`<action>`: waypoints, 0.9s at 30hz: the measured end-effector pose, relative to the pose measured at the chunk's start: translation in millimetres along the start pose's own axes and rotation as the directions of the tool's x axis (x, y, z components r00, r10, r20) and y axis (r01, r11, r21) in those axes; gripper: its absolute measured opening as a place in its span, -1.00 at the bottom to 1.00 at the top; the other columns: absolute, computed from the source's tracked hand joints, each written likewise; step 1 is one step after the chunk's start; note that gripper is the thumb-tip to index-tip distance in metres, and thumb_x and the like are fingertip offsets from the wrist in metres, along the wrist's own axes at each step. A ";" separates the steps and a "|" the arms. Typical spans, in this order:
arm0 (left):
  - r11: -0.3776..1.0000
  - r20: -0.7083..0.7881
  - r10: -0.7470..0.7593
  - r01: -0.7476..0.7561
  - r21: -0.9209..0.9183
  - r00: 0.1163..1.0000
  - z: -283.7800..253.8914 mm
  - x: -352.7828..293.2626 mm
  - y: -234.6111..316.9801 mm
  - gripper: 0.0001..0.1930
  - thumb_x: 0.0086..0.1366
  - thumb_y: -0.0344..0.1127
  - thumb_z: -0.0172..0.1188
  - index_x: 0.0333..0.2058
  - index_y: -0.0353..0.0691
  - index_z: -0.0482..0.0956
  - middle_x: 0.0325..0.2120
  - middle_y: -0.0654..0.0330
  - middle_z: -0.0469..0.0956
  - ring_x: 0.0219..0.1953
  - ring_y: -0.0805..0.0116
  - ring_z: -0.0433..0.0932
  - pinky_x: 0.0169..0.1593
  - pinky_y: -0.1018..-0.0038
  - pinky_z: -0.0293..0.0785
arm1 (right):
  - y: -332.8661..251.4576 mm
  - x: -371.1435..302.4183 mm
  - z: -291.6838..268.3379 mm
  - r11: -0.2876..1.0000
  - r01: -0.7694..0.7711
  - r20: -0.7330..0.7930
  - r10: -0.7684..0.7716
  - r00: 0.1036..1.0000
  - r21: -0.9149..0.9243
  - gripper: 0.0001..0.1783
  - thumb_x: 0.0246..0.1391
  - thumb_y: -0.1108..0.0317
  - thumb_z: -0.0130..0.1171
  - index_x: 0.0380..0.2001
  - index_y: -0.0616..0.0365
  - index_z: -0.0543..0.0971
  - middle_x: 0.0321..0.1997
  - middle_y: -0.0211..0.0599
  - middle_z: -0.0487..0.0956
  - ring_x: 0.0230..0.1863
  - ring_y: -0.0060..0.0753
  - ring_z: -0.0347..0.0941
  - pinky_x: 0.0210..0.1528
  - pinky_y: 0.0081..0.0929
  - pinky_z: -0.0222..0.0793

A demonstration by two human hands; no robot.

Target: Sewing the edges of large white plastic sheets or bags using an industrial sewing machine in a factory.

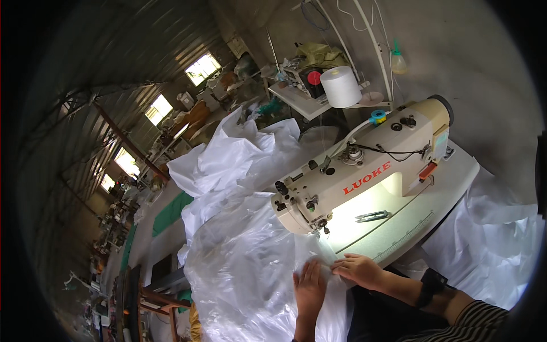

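Note:
A large heap of shiny, see-through white plastic sheeting [245, 268] spreads under and left of the needle end of a white sewing machine [364, 165]. My left hand [310, 285] lies flat on the sheeting just in front of the needle area, fingers stretched out. Close beside it, my right hand [362, 270] has its fingers bent and pressed together at the sheeting's edge, by the front rim of the machine table [393, 245]. What lies beneath those fingertips is partly hidden. The machine's lamp lights the bed around the needle.
Small thread snips [372, 216] lie on the table under the machine arm. A white thread cone [341, 86] stands behind the machine. More white sheeting hangs at the right [490, 239] and is piled at the back left [228, 154]. A wooden stool [165, 302] stands at lower left.

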State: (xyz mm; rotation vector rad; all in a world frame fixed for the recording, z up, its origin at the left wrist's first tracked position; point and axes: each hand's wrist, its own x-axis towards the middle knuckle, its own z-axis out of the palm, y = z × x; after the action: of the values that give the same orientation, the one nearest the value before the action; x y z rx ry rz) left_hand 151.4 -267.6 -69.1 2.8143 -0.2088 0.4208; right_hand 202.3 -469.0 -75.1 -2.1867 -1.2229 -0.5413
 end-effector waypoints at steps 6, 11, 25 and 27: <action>0.998 -0.021 -0.010 0.008 -0.069 1.000 8.7 31.1 -16.3 -0.62 0.36 -0.33 0.01 0.14 -0.17 0.47 0.23 0.15 0.43 0.34 0.10 0.29 0.35 -0.20 0.01 | 7.3 23.2 30.0 0.995 -0.103 -0.066 0.103 0.993 0.001 -0.86 0.06 0.38 0.14 -0.28 0.08 0.54 -0.06 -0.33 0.63 0.01 -0.38 0.57 0.11 -0.36 0.44; 0.990 -0.044 -0.048 0.042 -0.134 0.998 23.0 51.3 -36.2 -0.59 0.45 -0.20 -0.09 0.19 -0.18 0.43 0.26 0.14 0.39 0.37 0.11 0.25 0.38 -0.18 -0.07 | 8.3 36.5 58.9 0.976 -0.125 -0.040 0.120 0.992 -0.178 -0.77 0.10 0.34 0.05 -0.19 0.13 0.56 0.04 -0.28 0.58 0.10 -0.32 0.51 0.14 -0.30 0.40; 0.975 0.039 -0.218 0.219 -0.034 0.975 33.7 90.5 -71.3 -0.38 0.39 0.10 0.00 0.27 -0.20 0.34 0.33 0.09 0.29 0.42 0.13 0.14 0.39 -0.23 -0.16 | -17.1 45.9 82.1 0.921 -0.219 -0.003 0.231 0.973 -0.323 -0.53 0.16 0.33 -0.01 0.06 0.42 0.49 0.21 0.16 0.45 0.26 0.08 0.39 0.30 -0.02 0.30; 0.964 0.133 -0.258 0.264 -0.033 0.957 25.8 96.4 -65.6 -0.25 0.33 0.23 0.04 0.30 -0.20 0.29 0.36 0.08 0.23 0.45 0.11 0.07 0.39 -0.25 -0.20 | -19.2 54.7 86.4 0.905 -0.232 -0.102 0.209 0.973 -0.356 -0.53 0.09 0.33 0.04 0.03 0.39 0.49 0.14 0.08 0.49 0.17 0.05 0.48 0.21 -0.09 0.40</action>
State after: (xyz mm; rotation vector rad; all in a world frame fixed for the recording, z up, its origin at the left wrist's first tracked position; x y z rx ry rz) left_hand 261.6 -222.8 -80.2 2.7692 0.1251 0.1735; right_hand 219.1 -370.1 -102.6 -2.5557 -0.8764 -0.7859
